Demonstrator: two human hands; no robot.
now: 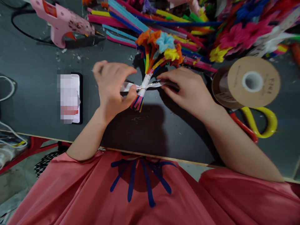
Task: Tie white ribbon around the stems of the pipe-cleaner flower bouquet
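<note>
A small bouquet of pipe-cleaner flowers [161,50] lies on the dark table [37,93], its stems wrapped in a white band [145,82]. A white ribbon [126,87] crosses the stems. My left hand [112,86] pinches the ribbon's left end beside the stems. My right hand [187,90] holds the ribbon's right end flat near the table. The stem ends [137,103] fan out below the wrap.
A pink glue gun [61,22] lies at the back left, a phone [70,98] to the left. A ribbon spool [248,82] and yellow-handled scissors [260,120] sit at the right. Several loose pipe cleaners and flowers [211,28] pile along the back.
</note>
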